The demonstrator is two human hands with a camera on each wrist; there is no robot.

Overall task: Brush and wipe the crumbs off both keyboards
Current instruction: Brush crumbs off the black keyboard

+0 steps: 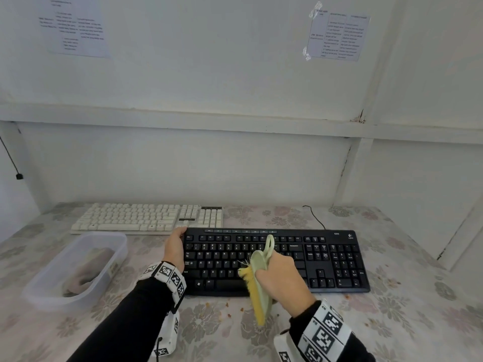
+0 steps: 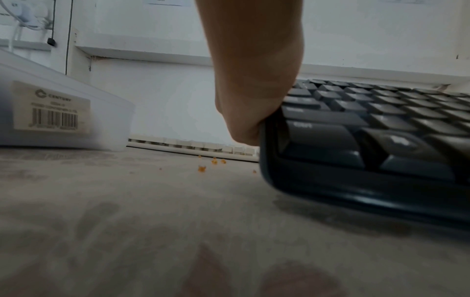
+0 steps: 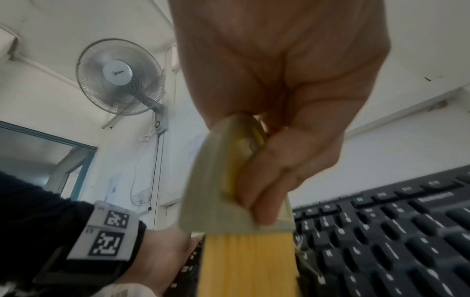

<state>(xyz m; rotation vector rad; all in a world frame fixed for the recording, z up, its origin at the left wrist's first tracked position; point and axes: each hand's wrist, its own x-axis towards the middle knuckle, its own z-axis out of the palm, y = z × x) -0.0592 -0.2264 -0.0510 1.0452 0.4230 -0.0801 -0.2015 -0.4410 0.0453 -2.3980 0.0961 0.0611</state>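
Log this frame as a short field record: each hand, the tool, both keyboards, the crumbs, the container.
left hand: grips the left end of the black keyboard
right hand: holds the brush over the keys
brush: pale green body, yellow bristles, loop at its far end
white keyboard: behind the black one, untouched
crumbs: orange bits on the floral tablecloth, in front of the black keyboard
plastic container: left of the black keyboard, something cloth-like inside

Left hand point(image 1: 174, 248) extended forward, fingers curled over the black keyboard's point(image 1: 337, 259) left end. Right hand point(image 1: 281, 276) raised above the keys, fingers wrapped round the brush point(image 1: 258, 288). Both forearms in black sleeves.
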